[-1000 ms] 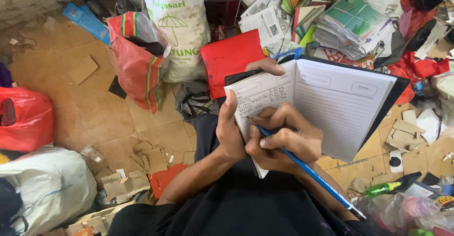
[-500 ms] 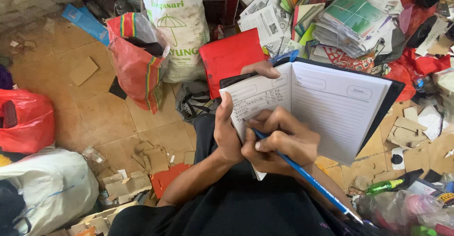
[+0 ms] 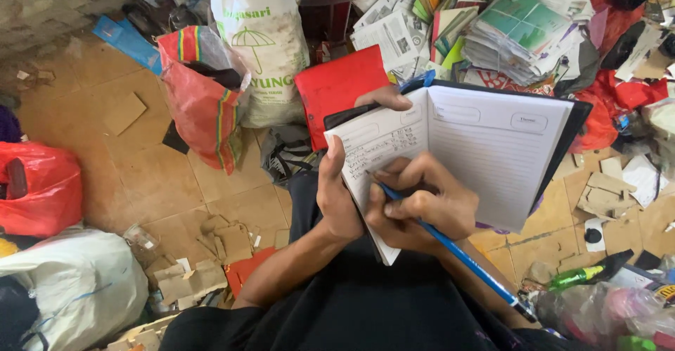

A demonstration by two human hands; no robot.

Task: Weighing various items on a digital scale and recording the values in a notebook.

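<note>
Covering most of the ground, the tiled floor [image 3: 105, 161] carries many things: a white printed sack [image 3: 264, 49] stands upright behind a red striped bag [image 3: 200, 98], a red plastic bag [image 3: 39, 189] lies at the far left above a white sack [image 3: 70, 291], and a loose pile of books and papers [image 3: 492, 21] fills the upper right, so the person sits in the one free place between them. An open notebook [image 3: 492, 151] is held up over the lap, tilted toward the face, probably so that the lined pages are easy to read and to write on. Its left page has some handwritten lines and the right page is blank. The left hand [image 3: 341, 196] supports the notebook from below; the thumb presses on the left page and one fingertip shows over the top edge, which keeps the book steady and open. The right hand [image 3: 422, 207] rests on the lower part of the left page, its fingers pressed together and pinching a blue pen [image 3: 457, 252], whose tip touches the paper just under the written lines.
</note>
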